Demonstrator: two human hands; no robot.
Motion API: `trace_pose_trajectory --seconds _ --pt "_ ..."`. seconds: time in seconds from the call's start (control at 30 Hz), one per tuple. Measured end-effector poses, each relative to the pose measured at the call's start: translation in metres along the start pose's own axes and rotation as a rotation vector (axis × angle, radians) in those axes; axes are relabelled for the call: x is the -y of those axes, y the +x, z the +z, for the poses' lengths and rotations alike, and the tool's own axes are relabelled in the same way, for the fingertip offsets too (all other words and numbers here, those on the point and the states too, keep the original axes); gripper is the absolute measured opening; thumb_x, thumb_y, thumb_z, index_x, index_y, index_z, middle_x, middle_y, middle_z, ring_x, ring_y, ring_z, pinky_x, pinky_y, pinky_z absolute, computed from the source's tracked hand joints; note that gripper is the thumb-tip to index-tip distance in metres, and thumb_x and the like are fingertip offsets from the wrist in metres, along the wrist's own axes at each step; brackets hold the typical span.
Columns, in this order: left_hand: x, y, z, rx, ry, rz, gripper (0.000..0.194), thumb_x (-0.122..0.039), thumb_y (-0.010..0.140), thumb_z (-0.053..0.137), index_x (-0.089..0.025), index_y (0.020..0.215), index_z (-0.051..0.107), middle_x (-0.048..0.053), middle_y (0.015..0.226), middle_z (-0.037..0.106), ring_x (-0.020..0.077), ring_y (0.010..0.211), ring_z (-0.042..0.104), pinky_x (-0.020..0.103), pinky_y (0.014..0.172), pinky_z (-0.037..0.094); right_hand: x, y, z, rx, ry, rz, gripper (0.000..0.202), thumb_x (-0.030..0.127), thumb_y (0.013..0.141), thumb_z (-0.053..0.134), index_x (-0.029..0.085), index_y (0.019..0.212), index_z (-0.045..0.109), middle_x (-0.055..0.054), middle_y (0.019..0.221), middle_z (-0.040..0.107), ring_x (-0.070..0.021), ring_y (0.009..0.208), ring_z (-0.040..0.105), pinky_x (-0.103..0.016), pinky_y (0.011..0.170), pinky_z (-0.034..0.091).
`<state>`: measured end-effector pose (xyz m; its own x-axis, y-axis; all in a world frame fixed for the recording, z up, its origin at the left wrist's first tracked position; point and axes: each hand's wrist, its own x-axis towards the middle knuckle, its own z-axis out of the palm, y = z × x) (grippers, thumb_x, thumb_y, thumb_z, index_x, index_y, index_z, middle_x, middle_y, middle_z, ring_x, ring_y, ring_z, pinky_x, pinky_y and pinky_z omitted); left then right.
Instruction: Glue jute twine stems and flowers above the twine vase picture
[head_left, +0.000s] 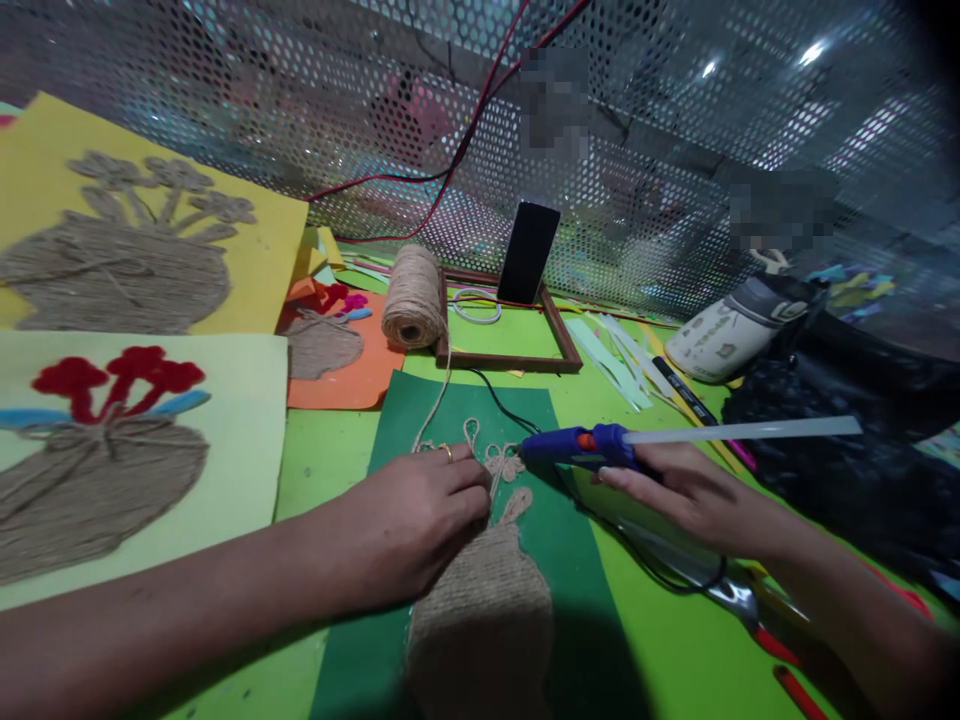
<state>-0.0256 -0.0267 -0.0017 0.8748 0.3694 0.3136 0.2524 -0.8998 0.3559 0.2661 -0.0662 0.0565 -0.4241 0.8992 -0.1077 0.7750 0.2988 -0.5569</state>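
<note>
My right hand [667, 490] grips a blue hot glue gun [574, 446] with a long white glue stick [742, 431] out of its back. Its nozzle points left at a small twine flower [504, 462]. My left hand [420, 515], a ring on one finger, is closed over jute twine beside that flower; the fingertips are partly hidden. From there the twine [435, 405] runs up to a spool [414, 295]. Below lies a twine-covered vase shape [480, 620] with a twine leaf [517, 503], all on a dark green sheet [577, 580].
Left lie vase pictures on yellow [262, 230], pale green [255, 400] and orange [322, 392] sheets. Behind are a brown frame [510, 362], a phone [529, 252] and perforated metal [630, 200]. Right are a bottle [731, 330], a black marker [682, 390], a black bag [847, 440] and scissors [739, 598].
</note>
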Motion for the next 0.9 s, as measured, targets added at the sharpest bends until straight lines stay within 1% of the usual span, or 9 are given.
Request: trace_pose_trajectory --seconds 0.2,0.33,0.47,0.57,0.63,0.7,0.77,0.83,0.9 --pt "0.001 0.000 0.001 0.012 0.000 0.000 0.021 -0.013 0.094 0.041 -0.012 0.088 0.061 0.011 0.090 0.064 0.0198 0.085 0.059 0.037 0.081 0.050 0.001 -0.002 0.003 0.030 0.030 -0.001 0.029 0.043 0.097 0.047 0.019 0.089 0.062 0.003 0.062 0.051 -0.0108 0.051 0.040 -0.022 0.044 0.031" --pt "0.002 -0.002 0.002 0.025 -0.002 -0.009 0.021 -0.014 0.094 0.041 -0.012 0.091 0.062 0.012 0.094 0.063 0.0203 0.088 0.059 0.036 0.080 0.050 0.005 0.002 0.002 -0.003 0.012 0.004 0.033 0.045 0.097 0.046 0.018 0.084 0.061 0.002 0.062 0.051 -0.0113 0.053 0.042 -0.023 0.045 0.032" --pt "0.001 -0.001 0.001 0.023 -0.003 -0.008 0.022 -0.015 0.095 0.040 -0.012 0.091 0.062 0.012 0.094 0.063 0.0202 0.087 0.059 0.036 0.078 0.050 0.002 -0.001 0.001 -0.009 -0.013 -0.011 0.029 0.041 0.097 0.048 0.018 0.086 0.062 0.003 0.060 0.048 -0.0098 0.050 0.038 -0.022 0.043 0.031" --pt "0.000 0.000 0.000 0.012 -0.002 -0.003 0.021 -0.014 0.094 0.041 -0.012 0.089 0.062 0.011 0.092 0.064 0.0196 0.086 0.058 0.036 0.081 0.049 -0.001 -0.004 0.001 -0.014 -0.023 -0.041 0.027 0.040 0.097 0.050 0.019 0.087 0.062 0.005 0.057 0.046 -0.0092 0.047 0.035 -0.022 0.040 0.028" --pt "-0.001 0.000 -0.001 0.010 0.001 -0.005 0.021 -0.014 0.094 0.041 -0.012 0.089 0.062 0.011 0.092 0.064 0.0195 0.087 0.059 0.036 0.083 0.049 -0.001 -0.004 0.001 -0.026 -0.024 -0.050 0.029 0.041 0.097 0.049 0.019 0.084 0.062 0.005 0.056 0.046 -0.0094 0.046 0.036 -0.022 0.040 0.028" --pt "-0.001 0.000 -0.001 0.017 0.004 -0.012 0.022 -0.014 0.095 0.041 -0.012 0.089 0.062 0.011 0.092 0.064 0.0196 0.087 0.059 0.036 0.082 0.049 -0.002 -0.004 -0.003 -0.041 -0.037 -0.033 0.032 0.042 0.097 0.048 0.019 0.081 0.062 0.004 0.057 0.049 -0.0103 0.048 0.041 -0.022 0.042 0.032" --pt "0.000 0.000 -0.001 0.030 0.000 -0.018 0.023 -0.015 0.095 0.040 -0.012 0.089 0.062 0.011 0.092 0.063 0.0197 0.087 0.058 0.036 0.080 0.049 -0.004 -0.004 -0.008 -0.080 -0.062 -0.008 0.034 0.043 0.097 0.047 0.018 0.080 0.064 0.001 0.062 0.055 -0.0125 0.053 0.050 -0.023 0.047 0.040" --pt "0.000 0.000 0.000 0.046 -0.007 -0.021 0.024 -0.016 0.096 0.039 -0.012 0.089 0.062 0.011 0.092 0.063 0.0199 0.086 0.058 0.036 0.079 0.049 -0.008 -0.004 -0.014 -0.142 -0.092 0.003 0.034 0.044 0.096 0.047 0.019 0.084 0.067 -0.001 0.067 0.061 -0.0153 0.060 0.057 -0.026 0.053 0.045" --pt "0.000 0.000 -0.001 0.053 0.002 -0.022 0.025 -0.016 0.096 0.039 -0.013 0.088 0.062 0.010 0.090 0.063 0.0202 0.083 0.057 0.036 0.076 0.048 -0.015 -0.004 -0.018 -0.207 -0.117 -0.007 0.032 0.043 0.096 0.048 0.020 0.090 0.070 -0.002 0.070 0.064 -0.0165 0.061 0.059 -0.026 0.053 0.046"
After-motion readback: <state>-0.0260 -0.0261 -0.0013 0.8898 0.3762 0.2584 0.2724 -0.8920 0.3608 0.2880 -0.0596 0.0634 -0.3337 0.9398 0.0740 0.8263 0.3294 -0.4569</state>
